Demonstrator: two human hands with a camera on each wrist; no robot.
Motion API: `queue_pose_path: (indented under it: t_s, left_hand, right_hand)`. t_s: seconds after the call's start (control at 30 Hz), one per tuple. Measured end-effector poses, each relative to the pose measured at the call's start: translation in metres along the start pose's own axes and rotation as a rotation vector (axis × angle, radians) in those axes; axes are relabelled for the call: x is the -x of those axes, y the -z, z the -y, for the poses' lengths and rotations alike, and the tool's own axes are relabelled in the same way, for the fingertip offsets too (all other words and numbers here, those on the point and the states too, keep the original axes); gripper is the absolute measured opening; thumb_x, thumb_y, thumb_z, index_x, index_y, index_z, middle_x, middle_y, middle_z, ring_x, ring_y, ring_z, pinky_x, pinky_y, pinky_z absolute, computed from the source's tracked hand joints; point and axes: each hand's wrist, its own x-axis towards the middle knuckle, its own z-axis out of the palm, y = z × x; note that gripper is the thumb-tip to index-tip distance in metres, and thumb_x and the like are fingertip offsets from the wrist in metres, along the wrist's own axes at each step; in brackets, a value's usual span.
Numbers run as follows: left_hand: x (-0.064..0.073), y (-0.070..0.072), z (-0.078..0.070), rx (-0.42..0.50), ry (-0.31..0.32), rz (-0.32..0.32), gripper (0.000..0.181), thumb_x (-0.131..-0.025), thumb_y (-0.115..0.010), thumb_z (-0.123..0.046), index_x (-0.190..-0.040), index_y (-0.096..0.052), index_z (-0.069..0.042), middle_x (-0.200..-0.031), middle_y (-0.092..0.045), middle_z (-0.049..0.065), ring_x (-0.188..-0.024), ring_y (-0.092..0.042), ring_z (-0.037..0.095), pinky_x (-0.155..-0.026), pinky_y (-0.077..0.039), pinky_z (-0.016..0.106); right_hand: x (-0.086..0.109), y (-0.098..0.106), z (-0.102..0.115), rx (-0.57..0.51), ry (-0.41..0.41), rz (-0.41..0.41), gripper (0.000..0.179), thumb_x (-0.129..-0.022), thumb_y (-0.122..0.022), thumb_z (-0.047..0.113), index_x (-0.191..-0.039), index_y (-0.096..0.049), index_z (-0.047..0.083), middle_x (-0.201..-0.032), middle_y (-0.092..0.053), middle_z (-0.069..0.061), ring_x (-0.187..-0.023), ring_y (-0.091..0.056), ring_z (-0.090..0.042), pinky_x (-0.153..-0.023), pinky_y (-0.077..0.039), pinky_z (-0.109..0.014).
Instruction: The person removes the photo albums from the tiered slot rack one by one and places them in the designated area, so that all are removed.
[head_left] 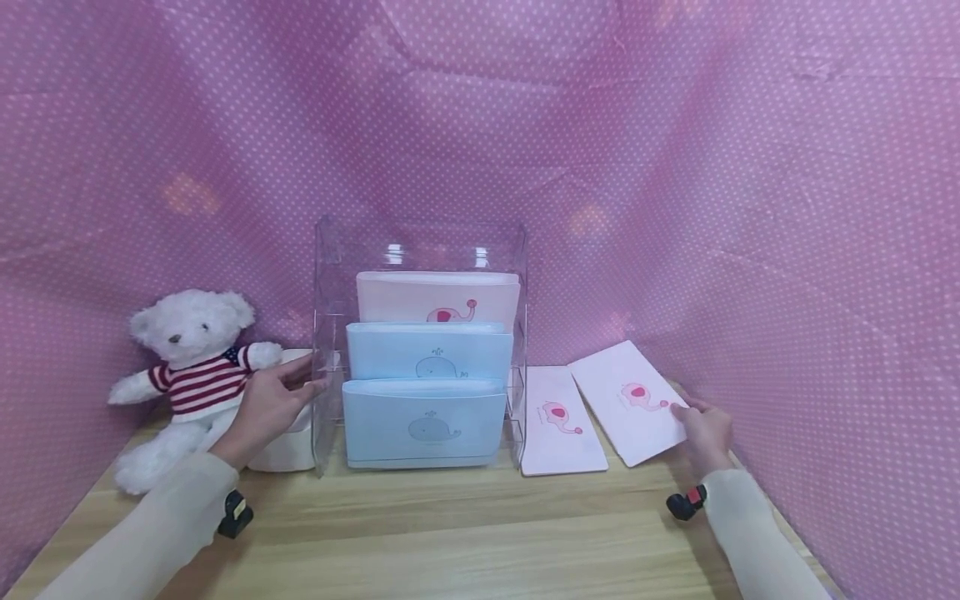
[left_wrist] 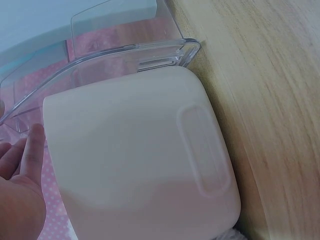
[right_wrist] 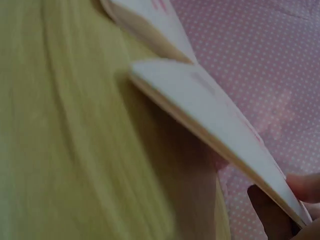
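Note:
A clear plastic rack [head_left: 324,417] stands on the table. In its tiers sit a pink elephant-printed piece [head_left: 397,298] and two blue whale-printed pieces, the front one [head_left: 382,425] lowest. At the rack's left side panel is my left hand [head_left: 273,408], holding the panel's edge between thumb and fingers. My right hand [head_left: 708,429] pinches the right edge of a pale pink notebook [head_left: 622,417] with an elephant on its cover. This notebook is tilted, its near side raised off the table. Just left of it, a second pink elephant notebook [head_left: 555,450] lies beside the rack.
A rounded white container [left_wrist: 130,145] stands against the rack's left side, partly behind my left hand. Further left sits a white teddy bear [head_left: 187,333] in a striped sweater. Pink dotted cloth [head_left: 570,150] hangs around the wooden table [head_left: 450,533].

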Motion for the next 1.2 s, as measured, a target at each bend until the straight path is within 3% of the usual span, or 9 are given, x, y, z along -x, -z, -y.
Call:
queue_pose_path:
  t_s: [0.27,0.4,0.47,1.0,1.2]
  left_hand:
    - [0.000,0.000,0.001,-0.007,-0.013,-0.010,0.058,-0.096,-0.071,-0.024,-0.144,-0.053,0.001,-0.133,-0.066,0.022,-0.115,-0.070,0.039,-0.091,-0.060,0.040]
    - [-0.001,-0.001,0.001,-0.010,-0.019,-0.013,0.058,-0.096,-0.071,-0.025,-0.144,-0.053,0.001,-0.132,-0.066,0.023,-0.115,-0.070,0.039,-0.091,-0.060,0.042]
    - [-0.001,-0.001,0.001,-0.011,-0.024,-0.014,0.058,-0.096,-0.071,-0.025,-0.144,-0.053,0.002,-0.132,-0.066,0.023,-0.114,-0.070,0.040,-0.091,-0.060,0.043]
    - [-0.001,-0.001,0.000,-0.002,0.007,0.007,0.059,-0.096,-0.071,-0.024,-0.146,-0.050,0.001,-0.134,-0.065,0.024,-0.118,-0.068,0.041,-0.095,-0.058,0.047]
    - [-0.001,-0.001,-0.001,0.001,0.029,0.018,0.060,-0.096,-0.071,-0.025,-0.147,-0.050,-0.001,-0.135,-0.065,0.023,-0.119,-0.067,0.041,-0.096,-0.057,0.048]
  right_hand:
    - [-0.004,0.010,-0.011,0.222,0.006,0.138,0.054,-0.090,-0.067,0.017,-0.138,-0.055,-0.007,-0.153,-0.042,-0.033,-0.146,-0.036,-0.049,-0.122,-0.034,-0.057]
    - [-0.004,0.011,-0.013,0.391,0.064,0.158,0.051,-0.091,-0.066,0.023,-0.133,-0.060,-0.006,-0.149,-0.045,-0.034,-0.141,-0.037,-0.053,-0.117,-0.034,-0.063]
    - [-0.004,0.012,-0.014,0.426,0.090,0.174,0.049,-0.093,-0.064,0.023,-0.133,-0.061,-0.005,-0.149,-0.045,-0.034,-0.141,-0.037,-0.053,-0.117,-0.034,-0.063]
    - [-0.003,0.011,-0.016,0.452,0.157,0.179,0.047,-0.092,-0.063,0.022,-0.134,-0.062,0.000,-0.144,-0.054,-0.028,-0.140,-0.042,-0.050,-0.113,-0.040,-0.060]
    - [-0.001,0.008,-0.005,0.313,0.173,0.186,0.051,-0.096,-0.059,0.020,-0.143,-0.055,0.001,-0.150,-0.052,-0.023,-0.145,-0.042,-0.043,-0.118,-0.040,-0.055]
